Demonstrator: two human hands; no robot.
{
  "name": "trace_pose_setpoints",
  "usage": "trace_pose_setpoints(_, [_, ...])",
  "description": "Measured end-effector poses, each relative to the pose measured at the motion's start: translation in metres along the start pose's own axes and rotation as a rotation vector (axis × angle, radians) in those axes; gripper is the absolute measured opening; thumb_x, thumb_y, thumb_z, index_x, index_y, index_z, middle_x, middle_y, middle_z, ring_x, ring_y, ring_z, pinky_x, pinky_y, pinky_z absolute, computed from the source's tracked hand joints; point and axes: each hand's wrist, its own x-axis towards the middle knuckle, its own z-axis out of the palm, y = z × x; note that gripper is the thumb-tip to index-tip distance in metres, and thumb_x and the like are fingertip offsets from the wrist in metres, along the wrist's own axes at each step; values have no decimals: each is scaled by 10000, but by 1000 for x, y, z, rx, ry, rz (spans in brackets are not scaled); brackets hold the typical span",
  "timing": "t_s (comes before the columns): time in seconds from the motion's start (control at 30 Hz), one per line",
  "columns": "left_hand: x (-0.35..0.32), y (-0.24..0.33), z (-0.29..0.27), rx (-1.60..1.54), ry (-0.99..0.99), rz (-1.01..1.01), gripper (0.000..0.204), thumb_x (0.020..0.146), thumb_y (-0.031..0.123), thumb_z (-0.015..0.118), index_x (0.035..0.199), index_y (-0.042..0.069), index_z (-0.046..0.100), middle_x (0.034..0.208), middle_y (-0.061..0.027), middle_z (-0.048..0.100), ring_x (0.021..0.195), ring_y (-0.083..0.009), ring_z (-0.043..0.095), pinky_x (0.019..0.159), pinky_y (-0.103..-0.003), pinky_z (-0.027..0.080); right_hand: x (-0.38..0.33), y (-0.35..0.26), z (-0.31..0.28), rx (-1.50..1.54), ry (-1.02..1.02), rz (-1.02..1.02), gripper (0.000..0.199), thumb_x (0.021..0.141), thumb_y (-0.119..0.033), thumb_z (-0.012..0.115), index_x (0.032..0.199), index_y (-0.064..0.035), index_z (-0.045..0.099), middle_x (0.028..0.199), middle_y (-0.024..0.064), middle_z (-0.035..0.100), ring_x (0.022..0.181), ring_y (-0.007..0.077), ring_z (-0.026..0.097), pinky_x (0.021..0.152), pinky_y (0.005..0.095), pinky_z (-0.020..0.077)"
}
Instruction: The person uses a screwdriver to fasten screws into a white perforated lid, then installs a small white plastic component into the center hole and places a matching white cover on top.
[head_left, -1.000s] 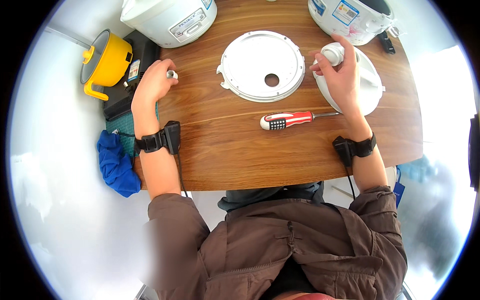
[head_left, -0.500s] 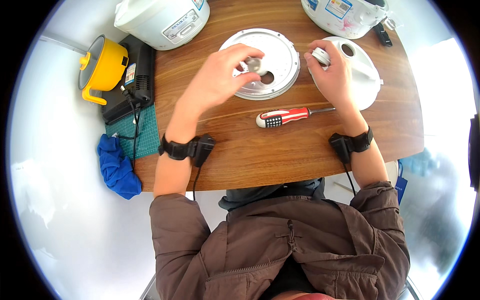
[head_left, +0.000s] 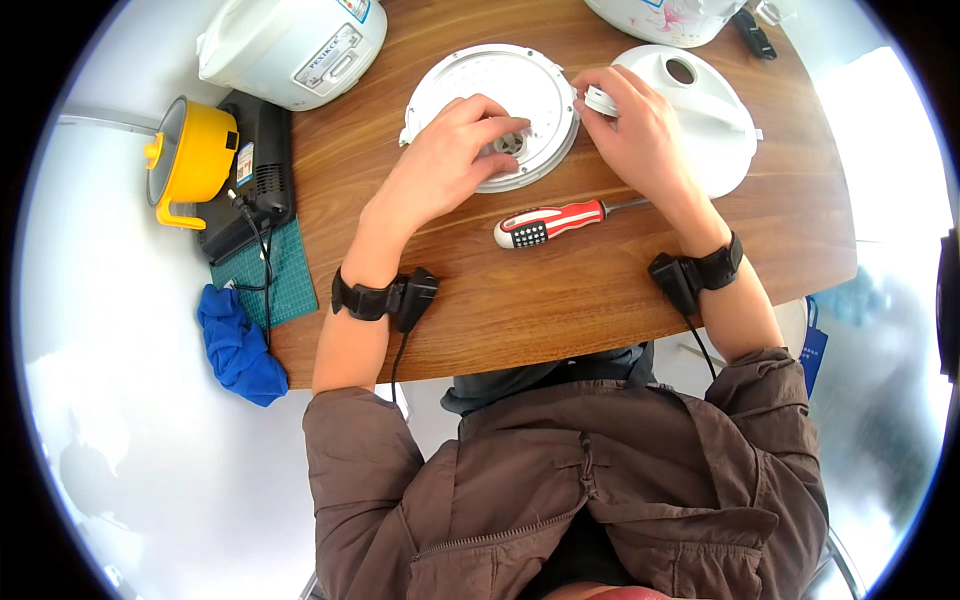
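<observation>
A round white disc-shaped lid lies flat on the table, and my left hand is over its near side. Thumb and fingers of that hand are around a small round slotted piece, which sits at the lid's hole. Between the fingertips of my right hand is a small white plastic cap, close to the disc's right rim. Beneath and beyond that hand lies a white cover with a round hole. A red-and-white screwdriver rests nearer to me.
A white rice cooker body stands at the far left, another white appliance at the far right. Leftward are a yellow pot, a black device, a green cutting mat and a blue cloth.
My left hand has lowered the round piece to the hole in the disc lid. With the white cap, my right hand has moved left toward the disc. The view has shifted slightly.
</observation>
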Motion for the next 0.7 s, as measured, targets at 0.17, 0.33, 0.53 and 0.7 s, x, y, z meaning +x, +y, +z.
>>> trace_pose_setpoints(0.17, [-9,5,-9,24,-24,-97,611,790,128,806,1370,89,616,1260,-97,609,1176,-306,574,1012,-406,478,-1,4,1,-17,4,-45,218,924,-163,717,1119,-78,669,1029,128,706,843,349,678,755,431,545])
trace_pose_setpoints(0.33, [-22,-1,-13,168,-17,-14,759,695,129,861,1401,97,583,1300,-95,598,1222,-320,548,1066,-421,448,0,-1,-1,16,-12,-9,227,942,-197,713,1121,-65,664,1015,143,708,819,357,680,750,439,547])
trace_pose_setpoints(0.53, [-23,-2,-14,141,12,2,731,716,90,851,1397,91,586,1210,-92,649,1117,-311,598,1025,-421,458,0,1,0,16,-37,15,233,947,-203,710,1125,-63,657,1020,144,709,824,360,682,757,444,548])
trace_pose_setpoints(0.7, [-24,-10,-9,162,31,22,623,758,101,838,1338,66,613,1100,-91,676,1039,-303,628,959,-403,488,-1,3,1,-18,-31,-35,227,949,-195,706,1128,-64,657,1039,139,699,849,354,676,784,450,542])
